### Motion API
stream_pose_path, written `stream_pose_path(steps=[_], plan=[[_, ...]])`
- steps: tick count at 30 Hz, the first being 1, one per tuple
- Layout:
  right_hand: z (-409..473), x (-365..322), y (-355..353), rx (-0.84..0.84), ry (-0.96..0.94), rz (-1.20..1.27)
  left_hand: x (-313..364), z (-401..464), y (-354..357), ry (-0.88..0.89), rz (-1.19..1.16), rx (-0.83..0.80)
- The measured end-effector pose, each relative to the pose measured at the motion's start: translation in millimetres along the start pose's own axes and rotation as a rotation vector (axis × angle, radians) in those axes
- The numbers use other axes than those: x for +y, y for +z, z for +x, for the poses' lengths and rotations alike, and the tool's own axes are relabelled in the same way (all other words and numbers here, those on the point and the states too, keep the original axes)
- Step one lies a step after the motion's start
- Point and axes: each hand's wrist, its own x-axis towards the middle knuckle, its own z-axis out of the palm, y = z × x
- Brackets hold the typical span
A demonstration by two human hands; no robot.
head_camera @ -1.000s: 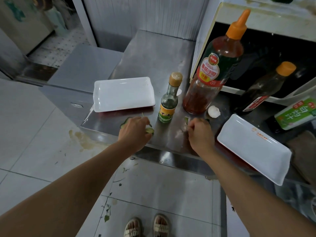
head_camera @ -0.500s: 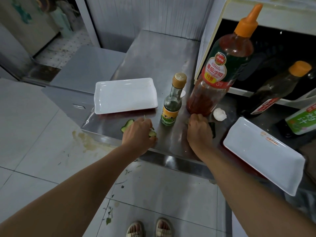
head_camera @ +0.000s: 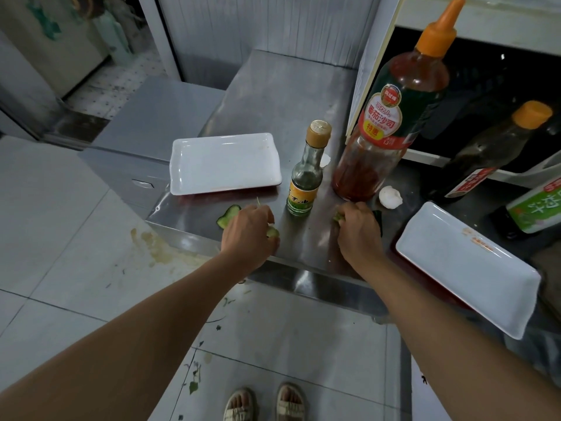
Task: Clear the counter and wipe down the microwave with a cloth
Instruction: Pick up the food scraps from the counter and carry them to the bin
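On the steel counter [head_camera: 273,95], near its front edge, green vegetable scraps are being gathered: a pale green piece [head_camera: 273,231] is being pinched under the curled fingers of the left hand [head_camera: 247,230], and a small green scrap [head_camera: 337,217] is being grasped by the right hand [head_camera: 359,229]. A cucumber slice [head_camera: 228,216] is lying just left of the left hand. Between the hands a small glass bottle [head_camera: 308,170] is standing, with a tall ketchup bottle [head_camera: 391,117] behind the right hand and a garlic clove [head_camera: 390,196] beside it. Two white rectangular plates [head_camera: 224,162] [head_camera: 467,268] are flanking the hands. The microwave [head_camera: 485,68] is being partly blocked by the ketchup bottle and a dark sauce bottle [head_camera: 488,153]. A green-labelled bottle [head_camera: 534,208] is being cut off at the right edge. What lies under each palm cannot be made out.
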Motion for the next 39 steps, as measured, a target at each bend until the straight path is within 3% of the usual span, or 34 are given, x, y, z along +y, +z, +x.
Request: stream_pose_path(steps=[9, 14, 23, 25, 28, 31, 39], plan=[[-9.2, 2.6, -26.0, -0.105, 0.180, 0.410, 23.6, -5.4, 0.3, 0.081, -0.054, 0.002], [-10.3, 8.8, -38.2, -0.057, 0.255, 0.541, 35.4, -4.7, -1.5, 0.118, -0.050, -0.009], [0.2, 30.5, -70.0, -0.044, 0.682, 1.138, 49.5, -5.7, -2.9, 0.142, -0.044, -0.021], [-0.2, 36.9, -72.0, -0.073, 0.692, 1.085, 50.8, -4.7, -3.2, 0.154, -0.045, -0.022], [-1.3, 41.9, -69.7, -0.081, 0.575, 0.711, 50.5, -4.6, -3.6, 0.163, -0.042, -0.027], [1.9, 38.2, -66.2, -0.024, 0.495, 0.519, 48.3, -5.8, -3.9, 0.156, -0.044, -0.038], [-3.3, 27.6, -58.0, -0.049, 0.414, 0.411, 35.2, -6.7, -5.7, 0.138, -0.059, -0.017]])
